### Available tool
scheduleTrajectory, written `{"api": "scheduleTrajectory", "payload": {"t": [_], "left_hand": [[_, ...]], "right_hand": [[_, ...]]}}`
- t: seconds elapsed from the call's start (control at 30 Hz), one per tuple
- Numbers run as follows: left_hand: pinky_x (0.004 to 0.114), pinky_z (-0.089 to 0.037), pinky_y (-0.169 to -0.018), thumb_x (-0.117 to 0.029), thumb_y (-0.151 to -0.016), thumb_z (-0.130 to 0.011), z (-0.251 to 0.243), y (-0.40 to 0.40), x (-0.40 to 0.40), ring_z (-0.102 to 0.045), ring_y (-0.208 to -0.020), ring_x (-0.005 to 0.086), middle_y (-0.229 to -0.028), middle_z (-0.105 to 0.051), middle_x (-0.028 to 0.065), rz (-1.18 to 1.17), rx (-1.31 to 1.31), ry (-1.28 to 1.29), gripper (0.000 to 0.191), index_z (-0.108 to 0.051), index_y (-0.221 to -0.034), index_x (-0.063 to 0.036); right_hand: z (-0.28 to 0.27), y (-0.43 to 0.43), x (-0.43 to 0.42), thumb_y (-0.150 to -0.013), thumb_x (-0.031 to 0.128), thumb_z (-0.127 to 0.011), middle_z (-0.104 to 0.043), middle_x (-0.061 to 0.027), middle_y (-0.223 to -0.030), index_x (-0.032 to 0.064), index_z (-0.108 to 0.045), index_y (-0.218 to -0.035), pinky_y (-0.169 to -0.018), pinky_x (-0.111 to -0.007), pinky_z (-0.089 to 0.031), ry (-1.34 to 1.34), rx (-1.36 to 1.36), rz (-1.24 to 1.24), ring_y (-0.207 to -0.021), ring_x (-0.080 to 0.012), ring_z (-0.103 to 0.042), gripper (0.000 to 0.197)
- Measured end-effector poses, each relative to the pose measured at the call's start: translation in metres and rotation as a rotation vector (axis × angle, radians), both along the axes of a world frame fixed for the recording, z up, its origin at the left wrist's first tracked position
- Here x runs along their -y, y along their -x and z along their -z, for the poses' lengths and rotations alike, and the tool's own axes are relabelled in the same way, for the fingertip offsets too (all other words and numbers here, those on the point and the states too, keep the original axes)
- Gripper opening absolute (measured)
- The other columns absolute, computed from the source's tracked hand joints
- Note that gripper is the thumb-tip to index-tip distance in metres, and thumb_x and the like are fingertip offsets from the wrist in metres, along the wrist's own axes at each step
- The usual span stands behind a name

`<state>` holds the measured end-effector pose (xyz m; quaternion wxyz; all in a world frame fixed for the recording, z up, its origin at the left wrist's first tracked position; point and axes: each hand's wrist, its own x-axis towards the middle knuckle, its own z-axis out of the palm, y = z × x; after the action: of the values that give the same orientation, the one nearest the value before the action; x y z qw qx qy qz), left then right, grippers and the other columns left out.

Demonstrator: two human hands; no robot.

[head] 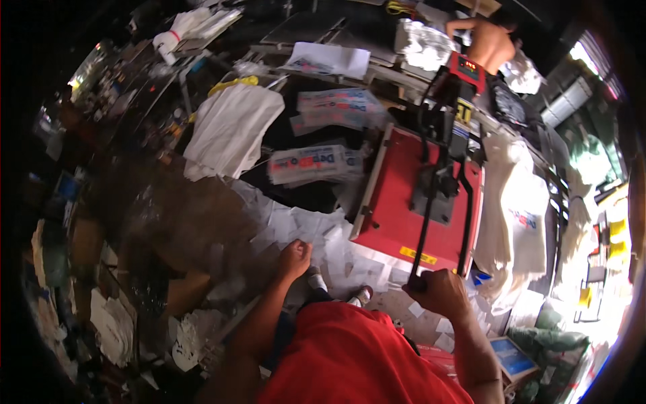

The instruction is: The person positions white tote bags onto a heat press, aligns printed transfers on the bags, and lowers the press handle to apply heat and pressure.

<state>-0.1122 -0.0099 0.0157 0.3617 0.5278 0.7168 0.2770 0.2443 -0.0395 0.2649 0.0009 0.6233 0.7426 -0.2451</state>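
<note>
My right hand (438, 293) grips the end of the black lever handle (425, 232) of a heat press. The press's red upper plate (388, 197) lies before me, and a lit digital display (468, 64) sits on its head. What is under the plate is hidden. My left hand (294, 259) hovers with curled fingers, and no object shows in it. Loose white paper sheets (298, 224) lie on the floor just beyond it. Printed transfer sheets (308, 164) are stacked on the dark table to the left of the press, with another stack (333, 106) behind them.
White cloth pieces (234, 126) are piled at the table's left. White printed cloth (515, 212) hangs over the bench right of the press. A person (487, 45) bends at the far right. Cardboard (186, 293) and a framed blue panel (512, 356) lie low on either side.
</note>
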Motion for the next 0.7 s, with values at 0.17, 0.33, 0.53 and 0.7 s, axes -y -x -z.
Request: {"api": "scheduleTrajectory", "payload": {"t": [0.17,0.33,0.53,0.7], "left_hand": [[0.049,-0.055,-0.077,-0.029,-0.092,-0.066,0.059,0.052,-0.073,-0.068,-0.087,0.0417,-0.088,-0.07,0.0202,-0.071,-0.12,-0.223,0.027,-0.066,-0.092,-0.0024],[0.049,-0.053,-0.086,-0.03,-0.086,-0.075,0.055,0.111,-0.195,-0.067,-0.096,0.0426,-0.099,-0.069,0.0209,-0.179,-0.321,-0.214,0.039,-0.063,-0.11,-0.0027],[0.05,-0.052,-0.09,-0.034,-0.081,-0.08,0.093,0.125,-0.249,-0.064,-0.102,0.0442,-0.106,-0.067,0.0252,-0.162,-0.581,-0.26,0.06,-0.054,-0.123,0.0003],[0.05,-0.054,-0.083,-0.034,-0.079,-0.083,0.12,0.141,-0.255,-0.068,-0.09,0.0407,-0.095,-0.069,0.0213,-0.474,-0.282,-0.299,0.06,-0.056,-0.121,-0.0021]], "right_hand": [[0.032,0.014,-0.007,-0.073,0.024,-0.079,-0.066,-0.0134,-0.07,0.0091,-0.065,-0.066,-0.07,-0.047,-0.052,-0.193,0.048,0.005,-0.073,-0.0366,-0.066,0.022],[0.031,0.019,-0.013,-0.065,0.016,-0.078,-0.062,-0.0081,-0.073,0.0104,-0.06,-0.074,-0.069,-0.045,-0.048,-0.313,-0.049,-0.027,-0.073,-0.032,-0.061,0.02],[0.032,0.015,-0.015,-0.059,0.03,-0.083,-0.064,-0.0071,-0.081,0.0098,-0.062,-0.079,-0.075,-0.042,-0.046,-0.251,0.04,0.026,-0.081,-0.0303,-0.062,0.036],[0.036,0.014,-0.014,-0.06,0.032,-0.084,-0.063,-0.0069,-0.082,0.0087,-0.061,-0.078,-0.073,-0.042,-0.046,-0.291,0.041,0.037,-0.081,-0.0291,-0.062,0.037]]}}
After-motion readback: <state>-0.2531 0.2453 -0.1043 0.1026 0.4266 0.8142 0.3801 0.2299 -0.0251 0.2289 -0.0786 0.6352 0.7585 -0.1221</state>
